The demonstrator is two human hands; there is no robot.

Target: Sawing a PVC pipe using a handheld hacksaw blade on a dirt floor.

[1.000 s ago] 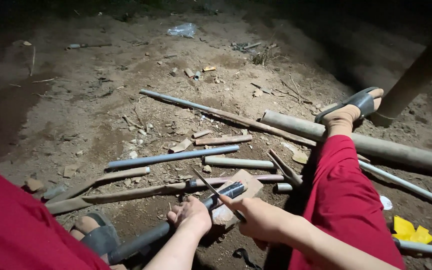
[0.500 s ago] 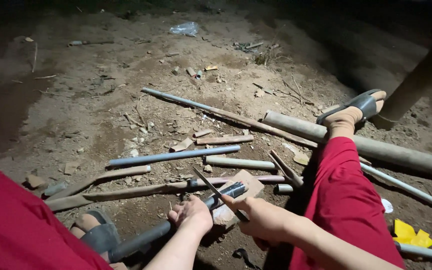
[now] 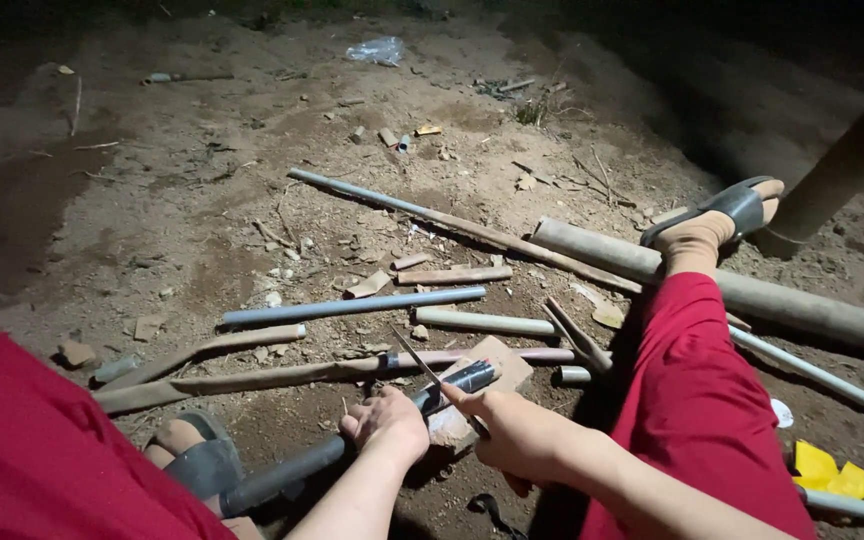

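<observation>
- Where the view began at the far left, a red trouser leg (image 3: 32, 450) filled the corner, and a foot in a dark grey sandal (image 3: 197, 462) rested on the brown dirt ground (image 3: 152, 230) just beside it.
- A long, flat brown wooden strip (image 3: 252, 378) lay on the dirt beyond the sandal, and a thin grey plastic pipe (image 3: 352, 306) lay a little farther off, roughly parallel to it.
- The left hand (image 3: 387, 425) was closed around a dark, round, tube-like stick (image 3: 352, 440), pressing it down; the stick ran from beside the sandal up to the right.
- The stick's far end (image 3: 472, 377) rested on a small pale block of wood (image 3: 482, 385) lying on the ground.
- The right hand (image 3: 512, 435) was curled around the handle of a narrow-bladed knife (image 3: 422, 365), whose blade crossed over the stick near its far end; whether the edge touched the stick could not be told.
- A short pale cut length of cane (image 3: 482, 322) lay just beyond the block.
- A thick pale bamboo pole (image 3: 752, 290) stretched across the ground toward the right edge.
- The other red trouser leg (image 3: 702, 400) lay stretched out, its foot in a grey sandal (image 3: 722, 215) resting against the pole.
- A crumpled yellow scrap (image 3: 827, 470) lay at the far right.
</observation>
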